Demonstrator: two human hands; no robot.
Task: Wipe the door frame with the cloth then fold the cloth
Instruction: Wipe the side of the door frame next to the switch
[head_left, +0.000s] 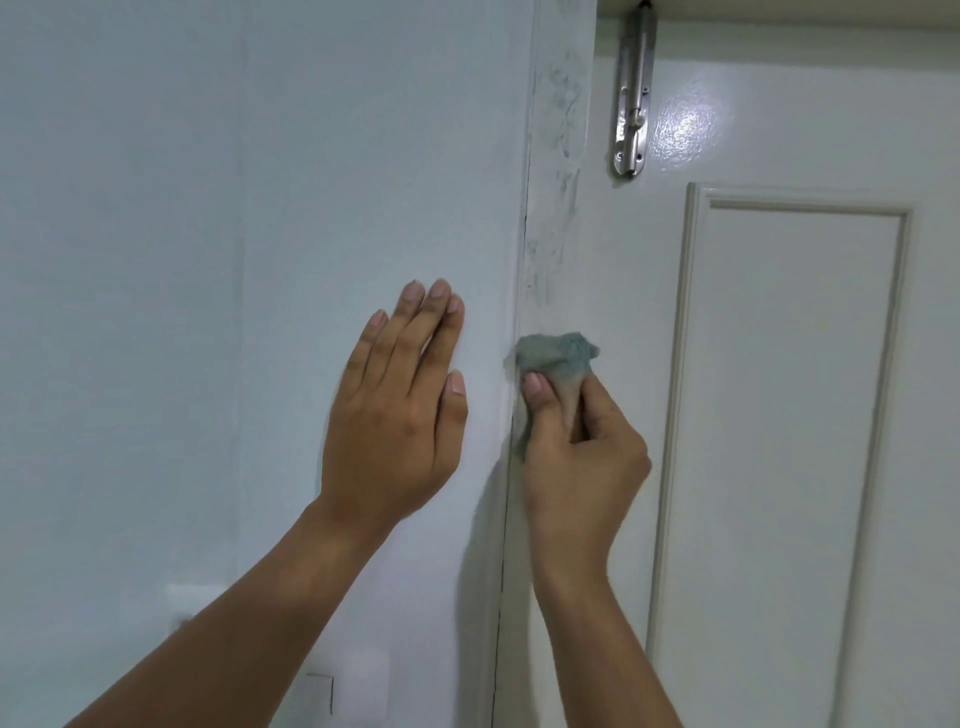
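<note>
On the left, your view is filled by a pale blue-white wall; to the right stands a glossy white panelled door. Between them runs the white door frame, smudged with grey marks along its upper stretch. Your left hand lies flat on the wall just beside the frame, fingers straight and together. Your right hand pinches a bunched grey-blue cloth between thumb and curled fingers, pressing it against the frame below the smudges. A metal slide bolt is mounted near the door's top edge.
</note>
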